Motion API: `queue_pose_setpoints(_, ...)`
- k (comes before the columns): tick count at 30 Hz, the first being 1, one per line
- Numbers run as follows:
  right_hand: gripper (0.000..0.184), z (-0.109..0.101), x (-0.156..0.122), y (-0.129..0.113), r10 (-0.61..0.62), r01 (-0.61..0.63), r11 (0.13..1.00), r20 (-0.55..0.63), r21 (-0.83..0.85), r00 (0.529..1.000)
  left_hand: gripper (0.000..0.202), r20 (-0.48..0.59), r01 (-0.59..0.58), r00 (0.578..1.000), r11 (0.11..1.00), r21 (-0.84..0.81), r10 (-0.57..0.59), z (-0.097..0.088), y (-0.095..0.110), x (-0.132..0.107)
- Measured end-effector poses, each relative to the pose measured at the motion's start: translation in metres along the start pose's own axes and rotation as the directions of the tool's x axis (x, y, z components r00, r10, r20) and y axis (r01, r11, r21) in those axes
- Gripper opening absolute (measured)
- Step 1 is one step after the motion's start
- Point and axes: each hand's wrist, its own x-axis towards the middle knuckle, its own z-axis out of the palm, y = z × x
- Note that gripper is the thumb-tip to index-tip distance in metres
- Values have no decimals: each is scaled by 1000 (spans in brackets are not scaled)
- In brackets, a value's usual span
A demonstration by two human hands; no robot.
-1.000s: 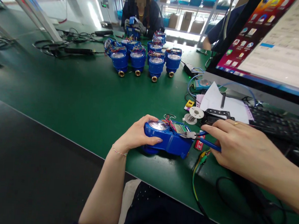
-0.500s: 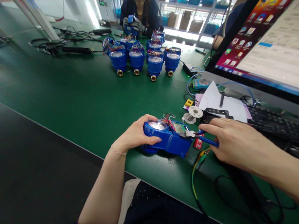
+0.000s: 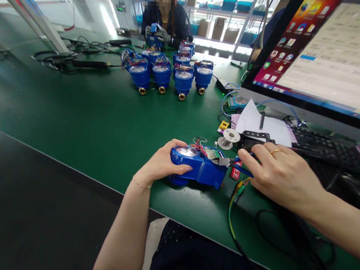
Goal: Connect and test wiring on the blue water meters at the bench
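A blue water meter [image 3: 199, 169] with a clear dial and loose coloured wires lies near the front edge of the green table [image 3: 85, 116]. My left hand [image 3: 162, 162] is wrapped round its left end, thumb along the side. My right hand [image 3: 277, 174] grips blue-handled pliers [image 3: 231, 164], whose metal jaws rest on the meter's open top by the wires. A ring shows on one finger of that hand.
Several blue meters [image 3: 172, 70] stand grouped at the table's far side, where a seated person [image 3: 165, 16] handles another. A monitor [image 3: 324, 54], keyboard [image 3: 327, 147], papers [image 3: 261, 124], a wire spool [image 3: 229, 137] and cables lie to the right. Black cables [image 3: 74, 57] trail at the far left.
Both hands and the meter keep their pose; the pliers stay at the meter's top. The view has shifted slightly, so everything sits a little further left.
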Motion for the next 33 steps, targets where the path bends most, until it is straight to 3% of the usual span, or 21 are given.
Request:
queue_pose_setpoints(3,24,1,-1,-3,68,-69,995,24,67,997,56,-6,2,1000,1000,-6,-2,0,1,-1)
queue_pose_setpoints(7,30,4,2,0,105,-148,952,171,267,980,57,-5,9,1000,1000,-15,-9,0,3,-3)
queue_pose_setpoints(17,29,8,10,6,66,-161,921,266,354,962,58,0,-2,1000,1000,-21,2,0,1,-4)
queue_pose_setpoints(22,30,11,7,4,45,-92,938,146,334,988,57,4,-4,1000,1000,-3,4,0,1,-4)
queue_pose_setpoints(28,23,9,1,-3,33,-25,995,-72,99,997,56,-15,24,1000,999,-26,-25,1,3,-3)
queue_pose_setpoints(31,22,17,-2,-10,88,-78,994,-139,78,986,56,-21,25,999,999,-30,-25,1,2,-2)
queue_pose_setpoints(33,22,24,-4,-15,231,-193,954,-153,228,961,57,-26,22,999,999,-27,-22,1,1,-2)
